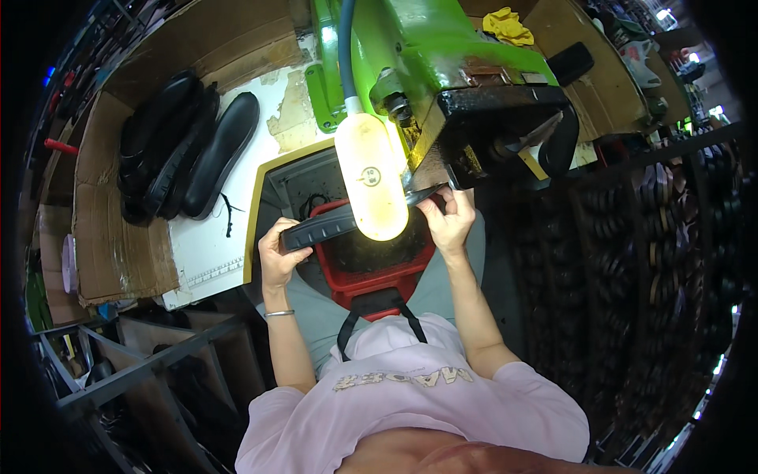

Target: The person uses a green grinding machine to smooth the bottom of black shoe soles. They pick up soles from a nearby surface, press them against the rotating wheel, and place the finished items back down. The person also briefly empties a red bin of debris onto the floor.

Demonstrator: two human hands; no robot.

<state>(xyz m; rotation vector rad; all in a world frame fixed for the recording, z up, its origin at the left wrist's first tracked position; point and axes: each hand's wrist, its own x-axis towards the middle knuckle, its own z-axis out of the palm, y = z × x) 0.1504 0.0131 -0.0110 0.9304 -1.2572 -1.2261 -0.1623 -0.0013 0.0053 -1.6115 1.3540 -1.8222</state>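
A black shoe sole point(322, 230) is stretched between both my hands, its grooved side wall toward me. My left hand point(278, 251) grips its left end between thumb and fingers. At the other end, my right hand point(450, 219) pinches the sole close under the dark metal head of a green machine point(442, 47). A glowing yellow-white lamp point(371, 178) on a grey-blue stalk hangs in front and hides the sole's middle. Beneath it sits a red bin point(339, 288) with dark bits inside, between my knees.
Several black soles point(225, 154) lie on the white tabletop point(209, 245) at the left, inside a cardboard surround point(118, 197). A yellow cloth point(508, 27) and a black flat object point(571, 63) are behind the machine. Racks of shoes point(655, 229) stand at right; divided shelving point(158, 363) is lower left.
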